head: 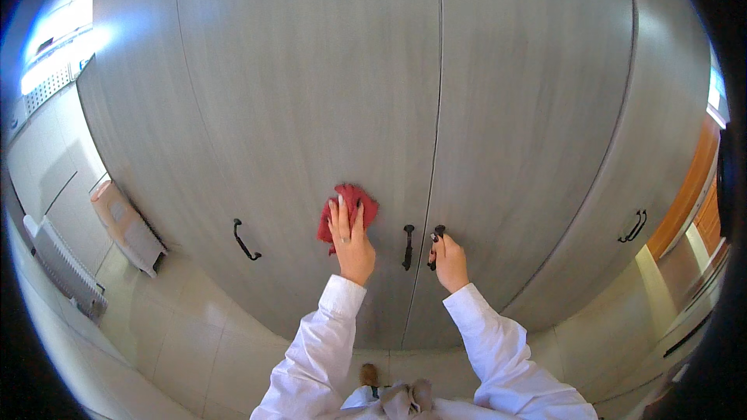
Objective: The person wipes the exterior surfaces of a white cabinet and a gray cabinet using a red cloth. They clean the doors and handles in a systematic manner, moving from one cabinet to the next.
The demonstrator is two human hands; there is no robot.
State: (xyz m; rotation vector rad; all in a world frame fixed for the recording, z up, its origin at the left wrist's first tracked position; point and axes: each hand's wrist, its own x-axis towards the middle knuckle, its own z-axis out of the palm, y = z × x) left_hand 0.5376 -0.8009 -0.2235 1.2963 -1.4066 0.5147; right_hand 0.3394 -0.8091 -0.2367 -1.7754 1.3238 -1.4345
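My left hand [355, 254] presses a crumpled red cloth [370, 209] flat against the grey wood-grain cabinet door [303, 99], with the fingers spread upward and a ring on one. To its right, my right hand [452, 262] is closed around the black metal pull handle [440, 228] of the neighbouring door [525, 99]. My fingers hide part of that handle. Between my hands, a matching black handle [408, 248] stands untouched beside the narrow vertical seam. Both doors look shut.
More black handles sit on the left panel [245, 241] and far right panel [634, 226]. At left stand a finned white heater [67, 265] and a peach-and-white appliance [125, 227]. A brown shoe [369, 374] shows on the tiled floor [187, 332]. Orange-brown woodwork [686, 186] edges the right.
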